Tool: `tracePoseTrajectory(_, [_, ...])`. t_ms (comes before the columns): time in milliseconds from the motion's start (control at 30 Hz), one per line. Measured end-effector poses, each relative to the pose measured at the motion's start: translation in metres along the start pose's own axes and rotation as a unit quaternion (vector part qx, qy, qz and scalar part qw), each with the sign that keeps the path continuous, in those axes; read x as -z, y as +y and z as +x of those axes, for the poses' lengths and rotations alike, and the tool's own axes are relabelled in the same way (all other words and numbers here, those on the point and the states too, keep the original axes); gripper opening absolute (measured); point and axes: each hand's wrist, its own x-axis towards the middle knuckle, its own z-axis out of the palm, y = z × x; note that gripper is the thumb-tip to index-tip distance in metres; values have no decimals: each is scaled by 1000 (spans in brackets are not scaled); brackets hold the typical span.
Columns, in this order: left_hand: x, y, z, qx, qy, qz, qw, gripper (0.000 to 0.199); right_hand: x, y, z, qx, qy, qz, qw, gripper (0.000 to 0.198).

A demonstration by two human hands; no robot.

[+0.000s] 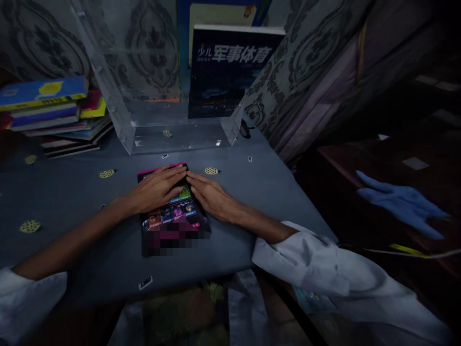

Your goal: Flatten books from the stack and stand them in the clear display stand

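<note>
A dark book with a pink strip along its far edge and small colourful pictures lies flat on the table; its near part is blurred out. My left hand rests across the far part of the cover, fingers stretched out and palm down. Along the book's right edge lies my right hand, its fingers extended and tips near those of the left. Neither hand is wrapped around anything. Part of the cover is hidden beneath them.
Behind the book stands a clear acrylic rack with a dark upright book in it. Several stacked books sit at left on the patterned grey tablecloth. A blue glove lies at right on a dark reddish surface.
</note>
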Motion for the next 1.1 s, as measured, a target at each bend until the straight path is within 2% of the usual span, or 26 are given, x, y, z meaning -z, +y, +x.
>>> tracePoseTrajectory(200, [1,19,-10,-25,-13,4,1000,57,1,-9,-25,4,-2,10,1000,42])
tracePoseTrajectory(367, [-2,38,-21,-52,6,-3,999,55,1,-25,-47,7,18,12,1000,43])
tracePoseTrajectory(533, [1,64,-35,-72,10,-13,997,52,2,-43,-74,10,26,0,1000,43])
tracePoseTrajectory(700, [1,94,-55,-100,1,-17,995,52,6,-63,-106,8,1,-27,1000,45])
tracePoseTrajectory(867, [1,117,-68,-94,-15,-13,995,54,7,-73,-129,34,27,-65,997,48])
tracePoseTrajectory(933, [4,117,-70,-94,-17,-15,995,52,9,-72,-129,51,42,-82,994,44])
tracePoseTrajectory(1000, [5,107,-69,-90,-16,-19,996,49,11,-70,-120,67,60,-89,992,40])
tracePoseTrajectory(1100, [5,72,-67,-48,-1,-21,999,46,14,-66,-94,86,64,-82,991,36])
